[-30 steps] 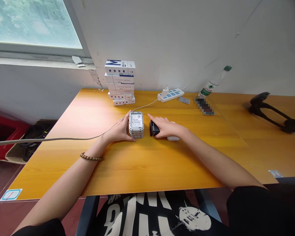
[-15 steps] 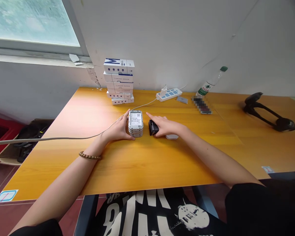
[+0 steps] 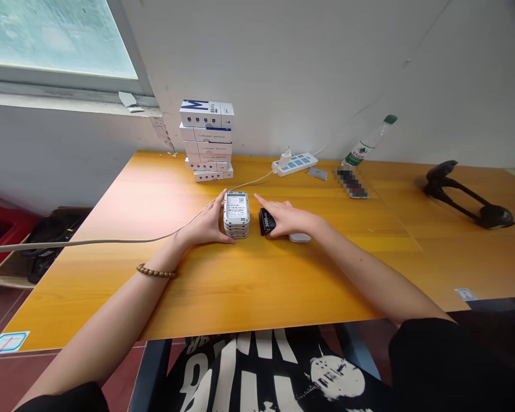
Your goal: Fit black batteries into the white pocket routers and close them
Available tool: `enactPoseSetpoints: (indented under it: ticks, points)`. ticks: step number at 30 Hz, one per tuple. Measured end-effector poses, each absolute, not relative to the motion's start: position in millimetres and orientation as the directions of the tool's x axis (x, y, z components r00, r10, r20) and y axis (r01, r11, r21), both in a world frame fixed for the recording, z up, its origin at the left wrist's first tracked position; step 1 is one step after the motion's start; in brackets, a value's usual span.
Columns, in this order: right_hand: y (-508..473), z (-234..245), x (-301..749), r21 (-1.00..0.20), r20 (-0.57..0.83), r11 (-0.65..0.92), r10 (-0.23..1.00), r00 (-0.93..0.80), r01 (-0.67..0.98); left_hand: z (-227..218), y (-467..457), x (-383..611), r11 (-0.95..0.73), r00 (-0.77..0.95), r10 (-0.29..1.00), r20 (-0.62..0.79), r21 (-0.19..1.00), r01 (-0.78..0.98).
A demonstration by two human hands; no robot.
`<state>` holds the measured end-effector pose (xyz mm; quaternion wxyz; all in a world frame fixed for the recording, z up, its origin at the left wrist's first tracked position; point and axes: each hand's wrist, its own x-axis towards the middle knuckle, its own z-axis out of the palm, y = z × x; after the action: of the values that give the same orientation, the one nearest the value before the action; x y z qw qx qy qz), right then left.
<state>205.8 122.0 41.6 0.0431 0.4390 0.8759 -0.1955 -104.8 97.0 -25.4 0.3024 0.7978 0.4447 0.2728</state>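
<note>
While the left hand [image 3: 206,224] clasps a white device stack [image 3: 236,214] with curled fingers, the right hand [image 3: 289,220] covers a black battery pack [image 3: 266,221] just beside it, its grip unclear.

Orange wood-grain table [image 3: 257,286] inspected. Between left fingers [image 3: 217,210] and right fingers [image 3: 271,209]: stack of white devices [image 3: 236,214]. Beneath right fingers: black battery pack [image 3: 266,222]. Just past them: white oval item [image 3: 299,238]. Beyond all fingertips: stacked white boxes [image 3: 206,143], white power strip [image 3: 294,164].

1 left hand [image 3: 205,225], 1 right hand [image 3: 288,220]; 1 stack of devices [image 3: 236,214]; 1 black battery [image 3: 266,221]; 1 stack of boxes [image 3: 206,137]; 1 power strip [image 3: 294,164]; 1 bottle [image 3: 363,149].
</note>
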Motion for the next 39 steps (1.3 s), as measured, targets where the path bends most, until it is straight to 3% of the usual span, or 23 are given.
enactPoseSetpoints:
  ticks: [20,32,39]
  points:
    - [115,64,193,-0.306,-0.314,0.518,0.737,-0.598,0.799,-26,98,-104,-0.433,0.466,0.868,0.172,0.722,0.540]
    - [118,48,197,-0.256,-0.236,0.597,0.724,-0.648,0.761,-30,100,-106,-0.432,0.458,0.871,0.181,0.725,0.536]
    - [118,49,200,-0.291,-0.246,0.586,0.718,-0.651,0.756,-33,101,-108,-0.429,0.460,0.871,0.175,0.727,0.536]
